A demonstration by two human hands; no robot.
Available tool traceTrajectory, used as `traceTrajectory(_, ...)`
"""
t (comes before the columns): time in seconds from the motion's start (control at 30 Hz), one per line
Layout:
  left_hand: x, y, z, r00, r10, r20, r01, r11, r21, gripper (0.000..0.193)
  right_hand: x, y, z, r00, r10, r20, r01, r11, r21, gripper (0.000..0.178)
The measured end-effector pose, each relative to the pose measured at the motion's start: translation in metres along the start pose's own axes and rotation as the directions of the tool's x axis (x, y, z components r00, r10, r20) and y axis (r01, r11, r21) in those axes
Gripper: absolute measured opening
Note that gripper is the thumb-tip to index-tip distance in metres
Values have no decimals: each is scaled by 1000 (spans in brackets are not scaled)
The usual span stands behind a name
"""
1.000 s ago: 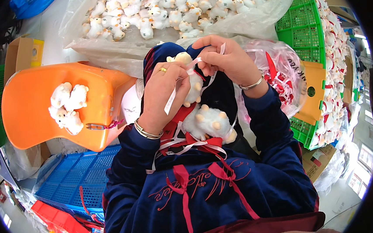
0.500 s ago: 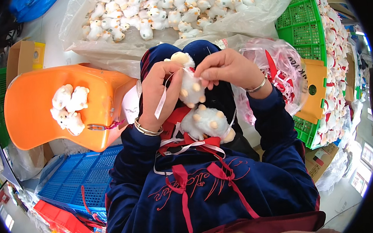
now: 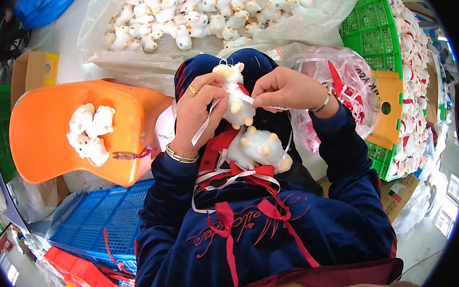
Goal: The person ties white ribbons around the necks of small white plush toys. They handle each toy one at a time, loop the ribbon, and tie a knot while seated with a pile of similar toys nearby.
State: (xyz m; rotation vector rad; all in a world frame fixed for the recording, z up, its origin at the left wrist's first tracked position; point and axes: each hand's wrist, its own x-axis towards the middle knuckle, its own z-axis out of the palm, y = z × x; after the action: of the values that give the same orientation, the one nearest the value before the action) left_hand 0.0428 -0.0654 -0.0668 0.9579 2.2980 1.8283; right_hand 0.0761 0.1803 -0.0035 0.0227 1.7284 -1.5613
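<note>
A small white plush animal (image 3: 241, 112) with beige feet and a cream head stands upright on my lap between my hands. White ribbon (image 3: 205, 125) runs across its neck, with a bit of red cloth (image 3: 243, 89) behind it. My left hand (image 3: 200, 103) pinches one ribbon end at the toy's left side, its tail hanging down. With closed fingers my right hand (image 3: 285, 89) grips the other end, drawn out to the right. Nearer to me, a second plush animal (image 3: 260, 148) lies on my lap against red pieces with white ribbons (image 3: 227, 181).
On the left, an orange chair (image 3: 40, 137) bears several plush toys (image 3: 90, 146) and small snips (image 3: 125, 156). Ahead lies a plastic sheet (image 3: 126, 65) heaped with toys. A bag of red-and-white pieces (image 3: 347, 102) and a green crate (image 3: 368, 22) stand right; a blue crate (image 3: 93, 221) stands lower left.
My right hand has moved slightly right, and the ribbon now stretches taut across the toy's neck. My left hand has shifted little. The whole view has drifted slightly.
</note>
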Motion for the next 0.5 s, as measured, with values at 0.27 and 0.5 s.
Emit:
traceTrajectory(0.27,1,8,-2,993,116,-31,-110,985,136,15,27,-10,13,941,-259,-218,312,914,260,28)
traceTrajectory(0.5,4,-3,11,985,-8,-171,30,992,125,12,32,-7,23,926,-261,-273,333,905,264,15)
